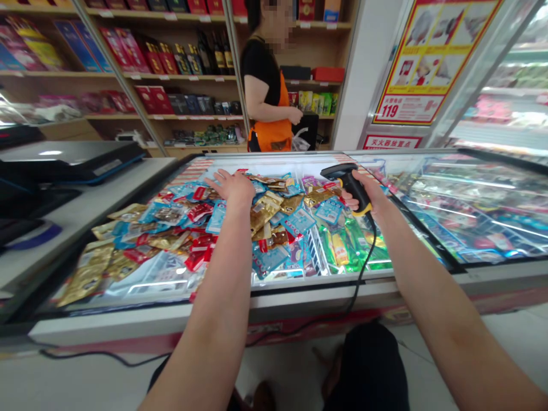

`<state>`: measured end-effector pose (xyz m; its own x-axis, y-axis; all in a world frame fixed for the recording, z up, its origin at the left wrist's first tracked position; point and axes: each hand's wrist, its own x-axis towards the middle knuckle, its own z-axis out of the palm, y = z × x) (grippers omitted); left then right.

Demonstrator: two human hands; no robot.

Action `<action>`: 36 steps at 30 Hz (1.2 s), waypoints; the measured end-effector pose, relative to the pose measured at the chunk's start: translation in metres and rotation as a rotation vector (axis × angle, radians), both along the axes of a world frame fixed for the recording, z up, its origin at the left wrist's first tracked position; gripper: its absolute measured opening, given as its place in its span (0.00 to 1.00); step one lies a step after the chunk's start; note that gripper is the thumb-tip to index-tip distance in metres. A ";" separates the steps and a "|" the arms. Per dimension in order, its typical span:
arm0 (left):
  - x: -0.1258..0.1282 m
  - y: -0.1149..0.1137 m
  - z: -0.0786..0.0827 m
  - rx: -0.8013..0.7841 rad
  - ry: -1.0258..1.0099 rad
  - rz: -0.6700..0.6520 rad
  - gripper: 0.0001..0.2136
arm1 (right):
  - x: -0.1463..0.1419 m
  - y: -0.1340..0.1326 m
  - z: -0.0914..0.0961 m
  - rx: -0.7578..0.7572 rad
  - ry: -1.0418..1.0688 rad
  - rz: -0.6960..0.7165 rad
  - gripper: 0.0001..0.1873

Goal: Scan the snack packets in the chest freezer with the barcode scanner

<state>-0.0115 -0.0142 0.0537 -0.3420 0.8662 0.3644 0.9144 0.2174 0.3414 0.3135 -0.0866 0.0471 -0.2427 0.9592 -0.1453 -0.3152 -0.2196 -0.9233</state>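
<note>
My right hand [370,194] is wrapped round the grip of a black and yellow barcode scanner [349,181], whose head points left above the freezer's glass top. A black cable [369,251] hangs from its handle. Fingers spread, my left hand [233,187] reaches over the far side of a heap of snack packets; whether it touches them I cannot tell. Gold packets [265,211], blue packets [299,221] and red packets [200,212] lie mixed in this heap on the glass. My left forearm hides part of it.
Below the glass of the chest freezer [299,294] are green packages [351,242] in wire baskets. A counter [85,200] with dark equipment stands left. A person in an orange apron [274,128] is behind the freezer, before stocked shelves [171,74]. The cable trails along the freezer's front.
</note>
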 end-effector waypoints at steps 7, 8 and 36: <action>0.022 -0.002 0.002 0.150 0.019 -0.085 0.21 | 0.000 0.000 0.001 -0.014 -0.011 0.017 0.25; 0.032 -0.005 0.002 0.183 0.037 -0.144 0.20 | 0.000 0.000 0.001 -0.014 -0.006 0.019 0.24; 0.149 -0.016 -0.054 -0.105 0.144 -0.755 0.23 | 0.015 0.013 -0.005 0.021 0.048 0.038 0.21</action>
<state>0.1377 -0.0305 -0.0004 0.3994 0.8781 0.2636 0.8612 -0.4579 0.2204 0.3281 -0.0735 0.0418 -0.2853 0.9517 -0.1130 -0.3507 -0.2134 -0.9119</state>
